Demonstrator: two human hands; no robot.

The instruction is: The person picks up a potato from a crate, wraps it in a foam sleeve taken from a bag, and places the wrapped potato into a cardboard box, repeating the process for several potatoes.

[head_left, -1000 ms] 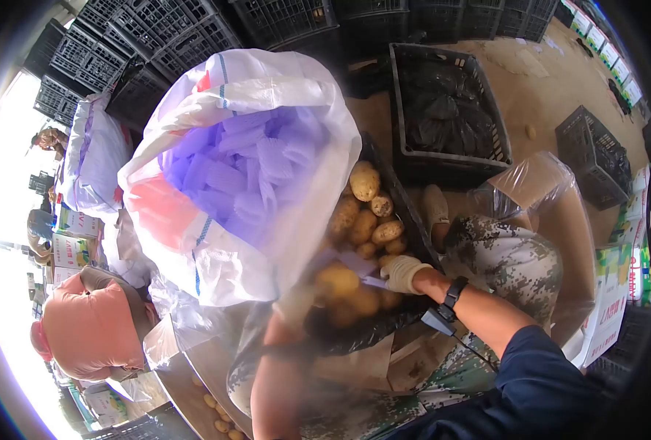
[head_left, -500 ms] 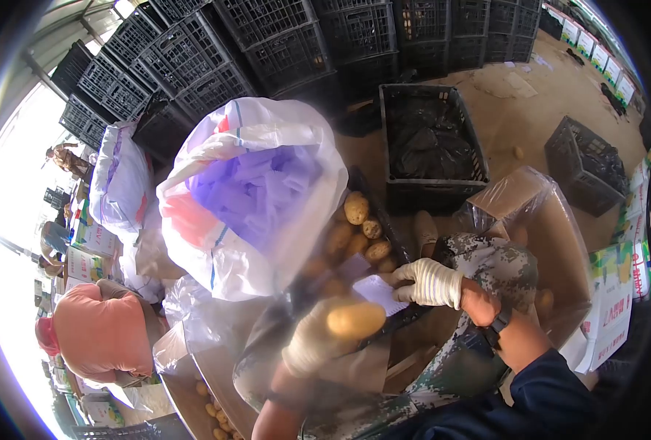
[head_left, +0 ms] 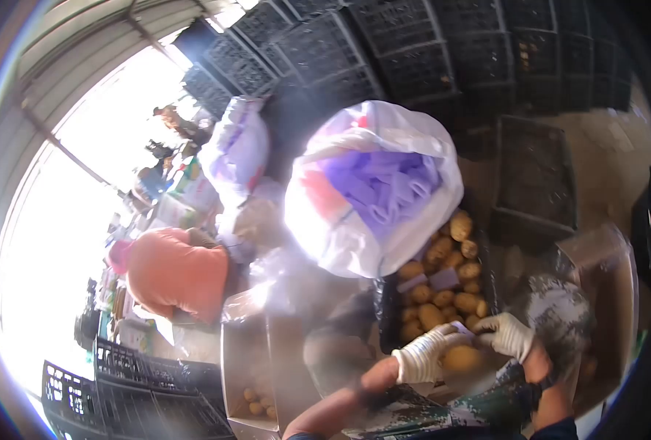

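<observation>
Evidently, in the head view, the work sits close to the body: the left hand (head_left: pixel 424 356), gloved, is curled against a potato (head_left: pixel 461 359) at the lower centre of the frame, seemingly gripping it, while the right hand (head_left: pixel 505 336), just beside, pinches a pale purple net (head_left: pixel 460 328) at its near edge. Both sets of fingertips converge on that net — presumably one hand bears the weight so the other is free to steer the soft foam, though blur hides the exact grip. Above them the crate (head_left: pixel 385 312) of loose potatoes lies right at the knees, likely for a short reach, with two nets on top of its contents. Mid-frame, the sack (head_left: pixel 369 257) stands against the crate's far end, its mouth rolled wide and tipped this way, probably to keep the foam inside handy; a box (head_left: pixel 230 345) with more potatoes stands at the lower left. Compared with half a second ago, the hands have come together — then net and potato were held well apart — and the view has swung, so sack and crate sit farther right in the frame.
</observation>
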